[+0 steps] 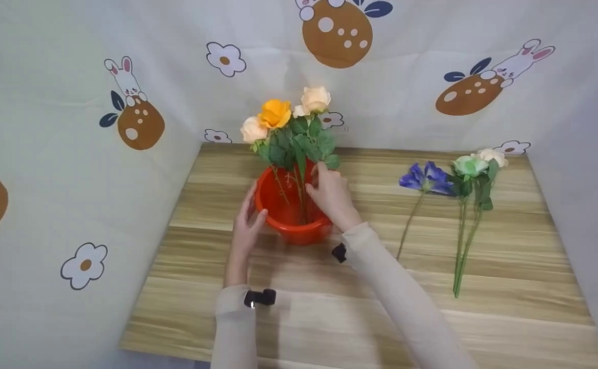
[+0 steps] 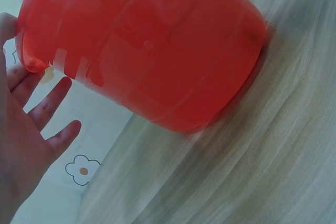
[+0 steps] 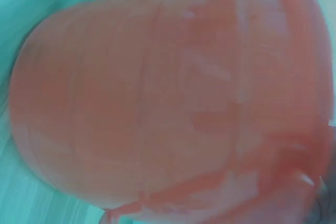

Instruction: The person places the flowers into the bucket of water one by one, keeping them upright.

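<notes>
Left hand (image 1: 246,229), fingers spread, touches outside of round glossy red bucket (image 1: 301,237) on wood-grain desk (image 1: 324,302). Right hand (image 1: 334,195) over bucket's right rim; cannot tell if pinching stem. Yellow-orange rose (image 1: 276,114) leans in bucket.

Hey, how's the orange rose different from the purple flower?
Colour and shape: the orange rose is a rounded, compact bloom, while the purple flower has wide, spread petals.
Pose: the orange rose rises above the red bucket; the purple flower lies on the table.
Company: the orange rose sits among pale roses, the purple flower beside a green one.
Both are open blooms.
</notes>
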The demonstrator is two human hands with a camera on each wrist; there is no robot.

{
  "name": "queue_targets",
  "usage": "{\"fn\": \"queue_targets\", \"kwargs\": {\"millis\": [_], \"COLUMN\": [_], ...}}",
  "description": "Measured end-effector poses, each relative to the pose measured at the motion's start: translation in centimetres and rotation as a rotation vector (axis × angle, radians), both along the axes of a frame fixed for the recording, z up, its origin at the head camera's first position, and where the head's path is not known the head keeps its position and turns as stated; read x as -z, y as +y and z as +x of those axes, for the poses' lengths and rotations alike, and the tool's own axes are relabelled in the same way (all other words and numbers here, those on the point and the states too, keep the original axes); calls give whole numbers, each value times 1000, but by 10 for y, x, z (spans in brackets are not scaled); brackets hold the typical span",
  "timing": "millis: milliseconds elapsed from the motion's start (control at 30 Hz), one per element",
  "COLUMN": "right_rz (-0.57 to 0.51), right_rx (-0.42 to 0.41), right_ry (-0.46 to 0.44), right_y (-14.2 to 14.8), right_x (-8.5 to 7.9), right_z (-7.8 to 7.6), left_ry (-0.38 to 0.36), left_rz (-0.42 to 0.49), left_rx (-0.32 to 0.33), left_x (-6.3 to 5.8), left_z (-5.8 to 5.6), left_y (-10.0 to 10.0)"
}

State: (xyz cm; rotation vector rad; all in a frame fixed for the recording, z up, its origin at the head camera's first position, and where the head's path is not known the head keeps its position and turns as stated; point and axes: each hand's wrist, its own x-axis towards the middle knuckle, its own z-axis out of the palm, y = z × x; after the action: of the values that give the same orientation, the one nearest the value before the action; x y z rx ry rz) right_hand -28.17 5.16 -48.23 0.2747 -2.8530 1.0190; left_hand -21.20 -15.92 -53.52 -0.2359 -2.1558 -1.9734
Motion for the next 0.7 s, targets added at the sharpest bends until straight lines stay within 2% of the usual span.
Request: {"fn": "queue_targets", "kwargs": {"millis": [133, 233, 433, 700], "right_rz": [-204, -297, -389, -424], "right_rx": [-34, -36, 14, 80], "right_ry": [-58, -86, -128, -71], "right_y": [12, 23, 52, 100], "right_x": [-6, -9, -10, 3], "right_z": [1, 2, 5, 8], "left_ry": [6, 5, 8, -3], "left_rz": [3, 10, 11, 7], "left_rx": [-3, 4, 12, 18], "left_x": [-1, 0, 2, 1], "left_z": [1, 1, 1, -1], "left_y": [-2, -2, -3, -2]}}
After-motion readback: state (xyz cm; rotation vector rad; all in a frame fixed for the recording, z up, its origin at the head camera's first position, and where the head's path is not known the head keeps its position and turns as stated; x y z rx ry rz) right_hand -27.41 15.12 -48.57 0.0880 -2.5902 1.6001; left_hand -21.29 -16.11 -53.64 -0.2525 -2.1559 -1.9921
